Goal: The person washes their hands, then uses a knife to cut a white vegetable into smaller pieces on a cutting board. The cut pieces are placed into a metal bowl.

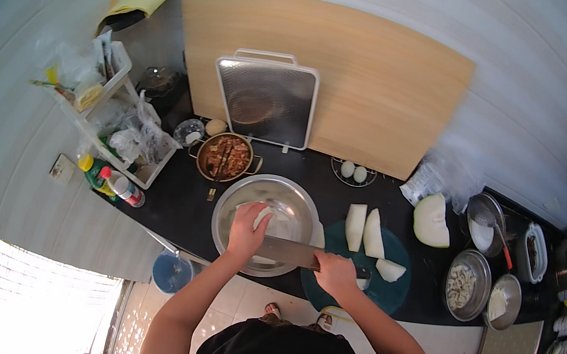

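My right hand (336,273) grips a cleaver (290,252) by its dark handle, the blade lying flat and pointing left over a wide steel bowl (307,204). Over the bowl's left part is my left hand (248,230), fingers curled and thumb apart beside the blade tip. Something white shows at its fingers; whether it is held or lies in the bowl I cannot tell. Right of the bowl, a round green cutting board (320,291) carries white-fleshed melon pieces: two long wedges (355,227) (375,234) and a shorter chunk (390,271). Another small piece is partly hidden under the cleaver handle.
A large green-rinded melon piece (432,220) lies farther right, near steel bowls of white food (460,288) (500,302). Behind stand a brass-coloured pot (228,157), a rack with two eggs (353,172) and a leaning framed board (269,97). Bottles (122,187) stand left.
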A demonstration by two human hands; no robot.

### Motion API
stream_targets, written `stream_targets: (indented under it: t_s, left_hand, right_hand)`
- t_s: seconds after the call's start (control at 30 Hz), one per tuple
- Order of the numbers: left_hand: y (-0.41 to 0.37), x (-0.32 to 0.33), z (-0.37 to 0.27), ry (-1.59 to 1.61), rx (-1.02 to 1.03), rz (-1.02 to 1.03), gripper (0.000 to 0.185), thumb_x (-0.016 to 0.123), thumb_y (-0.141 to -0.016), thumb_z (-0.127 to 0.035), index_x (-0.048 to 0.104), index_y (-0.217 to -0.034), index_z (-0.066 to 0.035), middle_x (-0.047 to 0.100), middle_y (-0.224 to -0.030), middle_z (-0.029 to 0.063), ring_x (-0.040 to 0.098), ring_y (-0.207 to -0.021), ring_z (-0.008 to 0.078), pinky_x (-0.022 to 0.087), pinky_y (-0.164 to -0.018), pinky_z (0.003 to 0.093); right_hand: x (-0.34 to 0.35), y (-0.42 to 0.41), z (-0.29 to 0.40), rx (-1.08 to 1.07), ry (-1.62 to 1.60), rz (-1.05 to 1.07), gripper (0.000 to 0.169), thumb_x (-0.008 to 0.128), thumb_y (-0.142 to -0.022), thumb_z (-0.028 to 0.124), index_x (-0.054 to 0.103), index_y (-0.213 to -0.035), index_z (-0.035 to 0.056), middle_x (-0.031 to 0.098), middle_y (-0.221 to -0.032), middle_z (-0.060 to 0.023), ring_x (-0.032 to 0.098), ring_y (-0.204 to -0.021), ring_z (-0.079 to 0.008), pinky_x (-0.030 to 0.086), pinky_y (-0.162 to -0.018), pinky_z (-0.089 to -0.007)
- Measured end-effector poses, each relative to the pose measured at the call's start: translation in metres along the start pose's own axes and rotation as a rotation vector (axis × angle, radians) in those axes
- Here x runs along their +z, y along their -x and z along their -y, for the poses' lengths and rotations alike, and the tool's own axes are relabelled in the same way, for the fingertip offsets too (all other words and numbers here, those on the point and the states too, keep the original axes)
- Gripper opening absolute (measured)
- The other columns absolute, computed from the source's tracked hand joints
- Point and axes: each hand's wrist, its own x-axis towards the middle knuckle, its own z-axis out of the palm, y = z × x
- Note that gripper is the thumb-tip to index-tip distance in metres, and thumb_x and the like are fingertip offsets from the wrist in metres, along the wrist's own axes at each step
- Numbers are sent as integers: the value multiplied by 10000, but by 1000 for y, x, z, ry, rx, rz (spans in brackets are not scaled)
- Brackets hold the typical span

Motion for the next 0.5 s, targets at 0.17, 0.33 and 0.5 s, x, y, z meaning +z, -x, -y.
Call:
stream_targets:
  t_s: [0.17, 0.33, 0.5]
  left_hand:
    - [10, 13, -53, 187, 61, -63, 223, 575, -815, -30, 590, -1037, -12, 583, -992, 145, 542, -939, 325, 439, -821, 371]
    - [55, 82, -63, 220, 32, 575, 341, 655, -760, -78, 557, -1077, 0, 549, -1071, 171, 520, -1008, 347, 431, -874, 387]
    - [97, 152, -58, -58, -43, 917, 701, 770, -656, -179, 422, -1242, -12, 411, -1245, 189, 429, -1140, 359, 423, -919, 407]
  right_hand:
    - [-23, 82, -28, 479, -241, -176, 239, 664, -739, 223, 655, -914, 61, 630, -697, -137, 617, -614, -293, 489, -563, -352]
    - [1, 179, -80, 959, -530, -219, 237, 679, -774, 240, 627, -822, 13, 582, -589, -94, 552, -484, -168, 442, -465, -308]
    - [8, 237, -80, 1292, -923, -195, 234, 686, -782, 199, 561, -716, 12, 507, -537, -21, 449, -403, -105, 372, -363, -262]
